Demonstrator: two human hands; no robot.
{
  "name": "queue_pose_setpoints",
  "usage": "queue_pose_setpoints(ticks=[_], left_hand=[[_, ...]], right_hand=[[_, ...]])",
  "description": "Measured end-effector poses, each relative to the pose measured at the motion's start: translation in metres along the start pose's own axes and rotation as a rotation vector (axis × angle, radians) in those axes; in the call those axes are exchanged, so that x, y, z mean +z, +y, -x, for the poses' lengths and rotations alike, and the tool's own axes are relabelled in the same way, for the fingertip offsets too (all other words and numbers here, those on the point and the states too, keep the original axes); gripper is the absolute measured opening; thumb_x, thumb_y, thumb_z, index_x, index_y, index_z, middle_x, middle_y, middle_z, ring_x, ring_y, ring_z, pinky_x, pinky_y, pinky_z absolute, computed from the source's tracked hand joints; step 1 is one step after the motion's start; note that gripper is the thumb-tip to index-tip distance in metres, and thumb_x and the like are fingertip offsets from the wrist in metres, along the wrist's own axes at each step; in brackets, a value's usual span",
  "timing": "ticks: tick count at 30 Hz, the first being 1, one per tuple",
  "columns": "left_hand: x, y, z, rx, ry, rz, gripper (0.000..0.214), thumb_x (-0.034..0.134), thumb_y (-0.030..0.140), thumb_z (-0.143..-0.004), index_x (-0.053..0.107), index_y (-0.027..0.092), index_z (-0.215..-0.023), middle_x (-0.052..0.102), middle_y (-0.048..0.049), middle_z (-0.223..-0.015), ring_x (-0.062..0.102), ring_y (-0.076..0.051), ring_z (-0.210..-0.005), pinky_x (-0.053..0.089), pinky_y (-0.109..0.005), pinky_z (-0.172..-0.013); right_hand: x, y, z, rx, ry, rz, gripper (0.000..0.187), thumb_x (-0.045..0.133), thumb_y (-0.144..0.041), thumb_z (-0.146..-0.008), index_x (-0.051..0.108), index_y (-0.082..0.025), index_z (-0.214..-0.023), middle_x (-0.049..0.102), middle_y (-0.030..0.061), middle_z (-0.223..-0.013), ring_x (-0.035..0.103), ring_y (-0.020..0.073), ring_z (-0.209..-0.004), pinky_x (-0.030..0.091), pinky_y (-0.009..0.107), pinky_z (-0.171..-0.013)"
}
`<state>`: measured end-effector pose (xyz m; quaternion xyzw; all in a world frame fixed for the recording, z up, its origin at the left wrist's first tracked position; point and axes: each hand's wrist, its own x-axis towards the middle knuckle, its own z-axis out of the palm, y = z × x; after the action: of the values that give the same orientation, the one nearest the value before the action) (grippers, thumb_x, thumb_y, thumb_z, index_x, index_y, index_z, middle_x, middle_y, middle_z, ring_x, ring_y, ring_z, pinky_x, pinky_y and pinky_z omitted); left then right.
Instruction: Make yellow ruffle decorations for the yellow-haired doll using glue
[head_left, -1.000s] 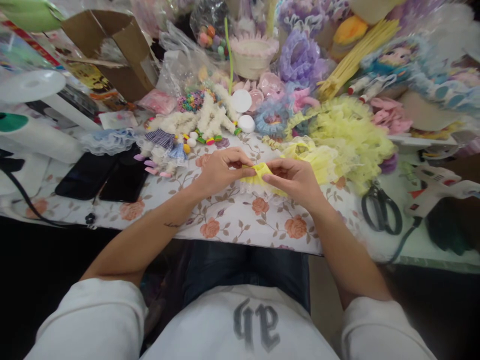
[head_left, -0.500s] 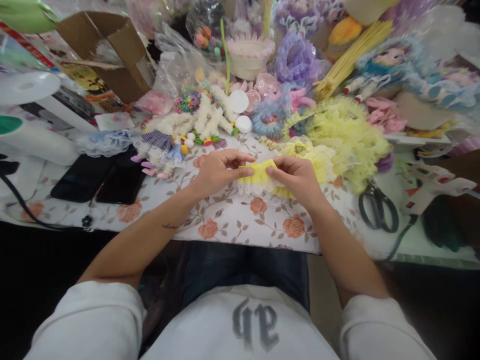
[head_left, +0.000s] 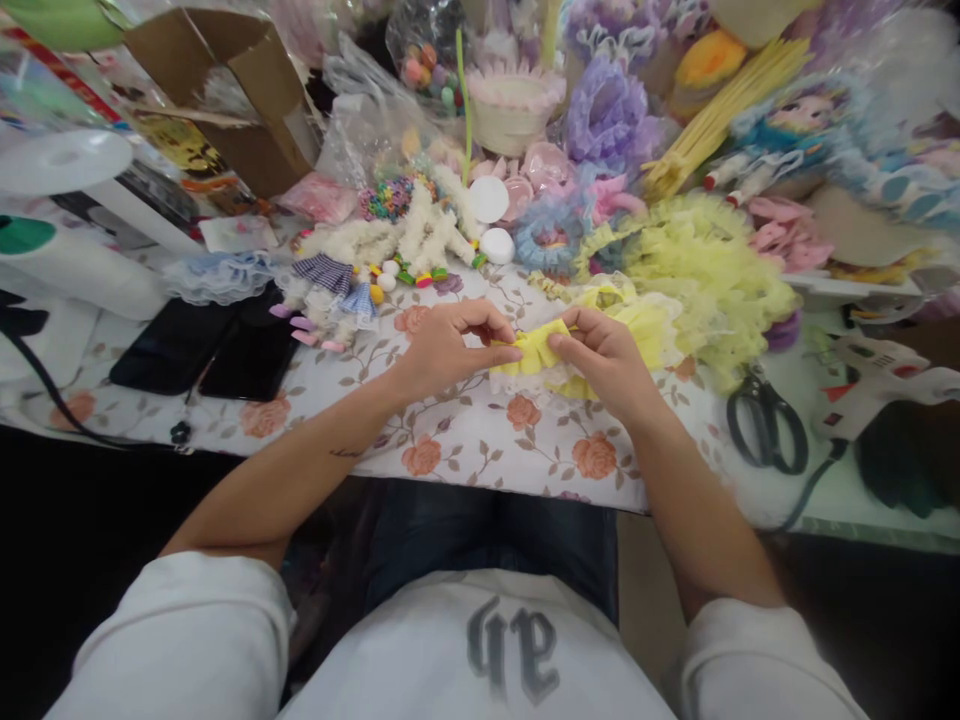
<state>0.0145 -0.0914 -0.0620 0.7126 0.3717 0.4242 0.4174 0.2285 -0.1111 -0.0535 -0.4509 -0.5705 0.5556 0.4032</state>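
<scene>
My left hand (head_left: 455, 345) pinches the left end of a gathered yellow fabric strip (head_left: 536, 350) with white lace along its lower edge. The strip's right end is pinched between the thumb and fingers of my right hand (head_left: 606, 358). It is held just above the flowered tablecloth (head_left: 487, 455). From under my right hand, more yellow lace-trimmed fabric (head_left: 651, 325) spreads to the right. Behind it lies a fluffy heap of yellow ruffled trim (head_left: 697, 265). My palms hide part of the strip.
Black scissors (head_left: 766, 425) and a glue gun (head_left: 870, 385) with its cord lie right. Two dark phones (head_left: 247, 350) lie left, beside small doll clothes (head_left: 326, 285). Behind are white discs (head_left: 495, 245), a pale basket (head_left: 514, 105), a cardboard box (head_left: 232, 100) and purple ruffles (head_left: 607, 115).
The view has shifted slightly, so most things sit a little further right. Both hands still pinch the yellow strip, which looks more bunched and tilted between them.
</scene>
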Motion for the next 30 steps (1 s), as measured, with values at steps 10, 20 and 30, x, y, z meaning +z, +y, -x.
queue_pose_setpoints(ticks=[10,20,30], left_hand=[[0.0011,-0.0050,-0.0004,0.039,0.010,-0.009,0.030,0.085,0.047,-0.072,0.078,0.018,-0.078,0.074,-0.0056,-0.080,0.064,-0.014,-0.069,0.051,-0.027,-0.065],[0.0023,-0.0016,0.0011,0.037,0.001,-0.028,0.032,0.085,0.042,-0.072,0.076,0.017,-0.089,0.071,-0.0029,-0.077,0.063,-0.012,-0.069,0.052,-0.024,-0.066],[-0.0031,-0.0020,-0.0007,0.129,-0.072,-0.109,0.017,0.079,0.031,-0.077,0.070,0.018,-0.073,0.074,-0.0052,-0.088,0.065,-0.017,-0.087,0.051,-0.030,-0.080]], right_hand=[[-0.0009,0.0009,-0.0002,-0.042,-0.028,0.017,0.025,0.073,-0.044,-0.082,0.060,-0.023,-0.083,0.056,-0.0029,-0.066,0.044,0.0095,-0.054,0.031,0.026,-0.050],[-0.0035,0.0055,-0.0009,-0.068,-0.075,-0.005,0.019,0.070,-0.041,-0.086,0.063,-0.023,-0.084,0.052,-0.0036,-0.064,0.045,0.0101,-0.054,0.033,0.026,-0.050],[0.0010,0.0053,-0.0013,-0.066,0.042,0.088,0.030,0.076,-0.049,-0.081,0.061,-0.024,-0.081,0.053,-0.0028,-0.059,0.050,0.0131,-0.057,0.037,0.026,-0.048]])
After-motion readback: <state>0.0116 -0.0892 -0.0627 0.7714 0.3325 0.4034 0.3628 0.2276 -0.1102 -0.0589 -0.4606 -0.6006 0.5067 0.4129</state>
